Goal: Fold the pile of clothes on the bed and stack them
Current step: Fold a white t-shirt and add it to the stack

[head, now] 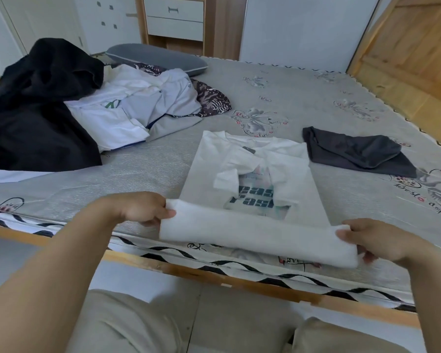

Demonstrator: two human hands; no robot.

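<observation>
Your left hand [148, 212] and right hand [374, 240] pinch the shirt [252, 189] hem corners; lift unevenly and the tucked sleeves beyond them slip out.

A white T-shirt [255, 174] with dark printed lettering lies flat near the bed's front edge, sleeves folded inward, its hem lifted and turned over. A folded dark grey garment [357, 151] lies just right. The unfolded pile [92, 108], black, white, grey and what may be patterned cloth, lies far left.
</observation>
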